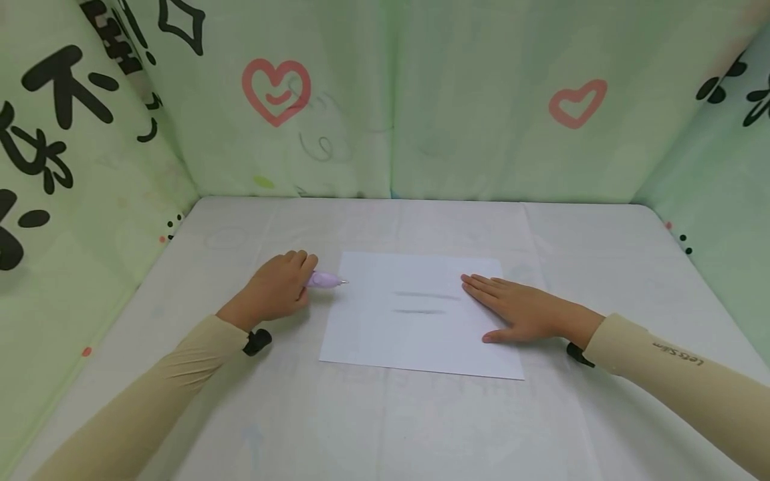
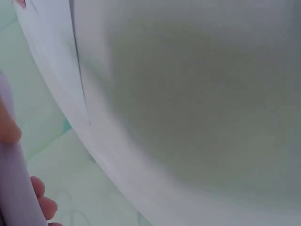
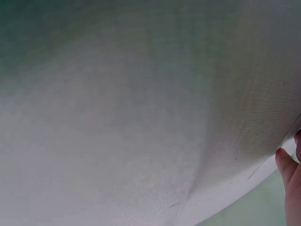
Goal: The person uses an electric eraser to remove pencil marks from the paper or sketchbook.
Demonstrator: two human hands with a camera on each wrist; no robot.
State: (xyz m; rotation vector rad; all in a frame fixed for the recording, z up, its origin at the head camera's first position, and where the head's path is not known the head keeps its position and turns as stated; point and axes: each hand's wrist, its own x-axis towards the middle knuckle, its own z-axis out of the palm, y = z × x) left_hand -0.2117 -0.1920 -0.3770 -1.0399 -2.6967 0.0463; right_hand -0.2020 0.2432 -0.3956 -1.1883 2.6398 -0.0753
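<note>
A sheet of white paper (image 1: 373, 334) lies on the table, with two grey, smudgy lines (image 1: 419, 311) near its middle. My left hand (image 1: 277, 287) is just off the paper's left edge, fingers curled round a thick lilac pen-shaped tool (image 1: 325, 280). Its narrow tip points right, over the paper's left side. In the left wrist view the lilac barrel (image 2: 16, 188) fills the lower left corner, fingertips (image 2: 46, 207) beside it. My right hand (image 1: 523, 308) rests on the right part of the paper, fingers straight and thumb spread. The right wrist view shows its thumb (image 3: 288, 167) at the right edge.
A white cloth (image 1: 337, 427) covers the table. Green curtains (image 1: 457, 133) printed with hearts and black characters stand at the back and both sides. Each wrist bears a small black device (image 1: 257, 341) below the beige sleeve (image 1: 674, 374).
</note>
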